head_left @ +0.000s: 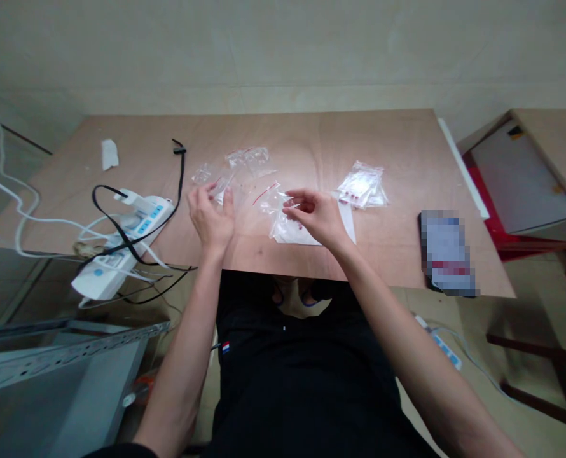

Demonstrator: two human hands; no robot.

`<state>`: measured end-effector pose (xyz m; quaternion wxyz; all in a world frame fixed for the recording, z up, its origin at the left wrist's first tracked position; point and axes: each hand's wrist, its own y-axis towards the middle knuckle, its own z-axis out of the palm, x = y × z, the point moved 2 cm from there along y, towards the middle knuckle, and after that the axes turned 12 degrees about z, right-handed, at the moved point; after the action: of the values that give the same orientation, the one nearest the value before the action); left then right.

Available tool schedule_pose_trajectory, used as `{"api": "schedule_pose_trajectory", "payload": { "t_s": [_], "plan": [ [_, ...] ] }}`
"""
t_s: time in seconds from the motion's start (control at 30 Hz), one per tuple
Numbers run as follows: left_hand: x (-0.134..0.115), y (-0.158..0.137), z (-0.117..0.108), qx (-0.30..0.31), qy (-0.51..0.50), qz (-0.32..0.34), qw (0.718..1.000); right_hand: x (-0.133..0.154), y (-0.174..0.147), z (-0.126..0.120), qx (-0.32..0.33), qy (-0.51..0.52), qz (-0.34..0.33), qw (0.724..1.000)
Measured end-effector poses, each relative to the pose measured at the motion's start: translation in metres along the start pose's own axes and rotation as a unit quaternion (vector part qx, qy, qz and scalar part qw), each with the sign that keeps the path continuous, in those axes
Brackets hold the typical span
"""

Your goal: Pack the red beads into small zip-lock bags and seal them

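My left hand (211, 218) is over the left part of the table, thumb and fingers apart. Just beyond its fingertips, a clear plastic bag (223, 180) lies among other thin zip bags (252, 159). My right hand (315, 216) has its fingers curled in toward the thumb; anything between them is too small to make out. Beneath it lies a white sheet of paper (347, 222) with small dark red bits on it. A clear zip bag with a red seal line (267, 194) rests left of that hand. Farther right is a pile of small clear bags (363, 183) containing small red pieces.
A white power strip (104, 277) with tangled white cables and a black cord (182, 184) occupies the table's left side. A phone (448, 251) lies near the right front edge. A white scrap (110, 154) is at the back left. A wall rises behind the table.
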<state>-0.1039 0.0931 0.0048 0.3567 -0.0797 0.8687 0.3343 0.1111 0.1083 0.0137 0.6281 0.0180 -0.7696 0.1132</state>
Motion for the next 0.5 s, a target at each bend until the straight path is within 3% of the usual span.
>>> {"api": "schedule_pose_trajectory", "payload": {
  "t_s": [0.07, 0.13, 0.2, 0.3, 0.5],
  "plan": [
    [-0.018, -0.015, 0.009, 0.125, -0.145, -0.033, 0.981, -0.003, -0.001, 0.0, 0.002, 0.019, -0.004, 1.0],
    [-0.032, -0.027, 0.019, 0.194, -0.27, -0.081, 0.94, -0.006, -0.003, 0.0, -0.003, 0.029, -0.012, 1.0],
    [-0.039, -0.033, 0.024, 0.199, -0.341, -0.109, 0.912, -0.009, -0.007, -0.002, -0.001, 0.03, -0.018, 0.999],
    [-0.043, -0.034, 0.024, 0.194, -0.374, -0.103, 0.901, -0.01, -0.015, -0.007, 0.018, 0.016, -0.031, 0.999],
    [-0.057, -0.04, 0.012, 0.305, -0.402, -0.057, 0.861, 0.003, -0.026, -0.019, 0.034, 0.014, -0.05, 0.998]
  ]
}}
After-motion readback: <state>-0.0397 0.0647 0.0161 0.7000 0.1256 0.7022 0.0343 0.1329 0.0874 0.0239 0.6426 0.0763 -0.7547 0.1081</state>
